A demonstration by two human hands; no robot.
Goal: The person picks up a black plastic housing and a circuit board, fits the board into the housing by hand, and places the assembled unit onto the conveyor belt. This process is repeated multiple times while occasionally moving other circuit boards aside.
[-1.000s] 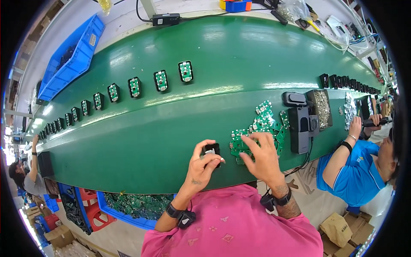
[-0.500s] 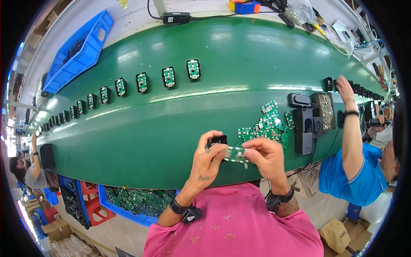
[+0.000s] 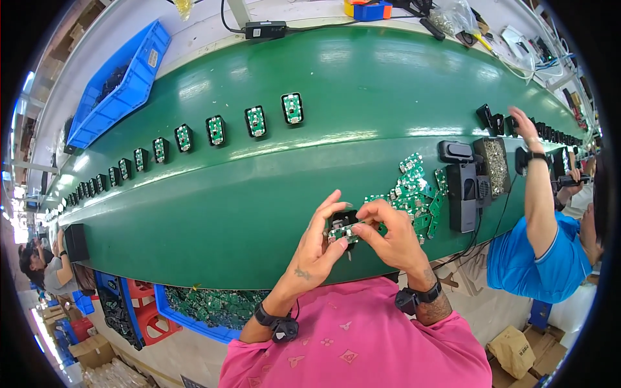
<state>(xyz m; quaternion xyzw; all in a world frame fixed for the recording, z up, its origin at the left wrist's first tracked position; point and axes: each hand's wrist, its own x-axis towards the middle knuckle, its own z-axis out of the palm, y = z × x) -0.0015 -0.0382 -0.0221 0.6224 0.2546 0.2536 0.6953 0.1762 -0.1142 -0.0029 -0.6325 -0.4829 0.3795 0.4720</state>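
My left hand [image 3: 315, 244] is curled round a small black plastic housing [image 3: 343, 218], its thumb against a green circuit board [image 3: 337, 237]. From the other side, my right hand [image 3: 392, 238] pinches that board between thumb and fingers. The board lies tilted over the housing's open face; fingers hide part of both, so I cannot tell whether it sits inside. Just beyond my right hand, a loose pile of green circuit boards [image 3: 414, 187] is spread on the green work surface [image 3: 259, 194].
Black housings with boards in them, such as this one [image 3: 292, 108], form a long row toward the left. A metal-parts box [image 3: 493, 167] and a grey-black device [image 3: 462, 197] stand right of the pile. A co-worker's arm [image 3: 538, 187] reaches over the right side. Blue bin [image 3: 123, 84] far left.
My right hand has brought the circuit board left, onto the housing's open face. At the right, the co-worker's hand has shifted, and another black housing stands near it.
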